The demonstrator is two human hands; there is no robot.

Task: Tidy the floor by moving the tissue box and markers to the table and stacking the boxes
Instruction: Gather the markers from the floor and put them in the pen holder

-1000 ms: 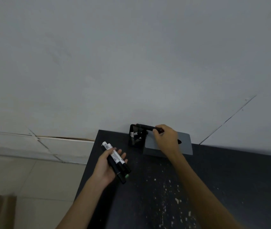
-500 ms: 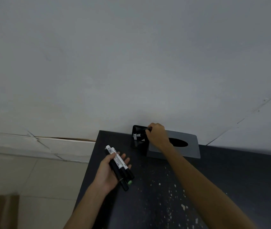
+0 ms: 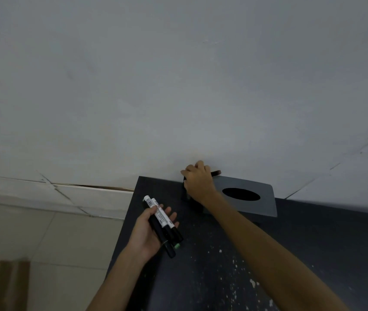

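Note:
My left hand (image 3: 149,230) hovers over the left edge of the black table (image 3: 302,254), shut on three black markers (image 3: 163,227) with white labels; one has a green end. My right hand (image 3: 198,182) reaches to the table's back edge by the wall, fingers closed around a dark marker (image 3: 216,173) whose end pokes out to the right. That hand covers most of a small black holder (image 3: 189,198). A grey tissue box (image 3: 266,205) with a dark oval opening lies flat just right of the holder, against the wall.
The tabletop carries white paint flecks (image 3: 234,263). A white wall (image 3: 178,86) rises right behind the table. Tiled floor (image 3: 55,239) lies to the left, with a brown cardboard box (image 3: 3,286) at the bottom left corner.
My right hand has lowered the dark marker onto the holder and now covers it, with the marker's end sticking out on the right. My left hand keeps its markers in the same place.

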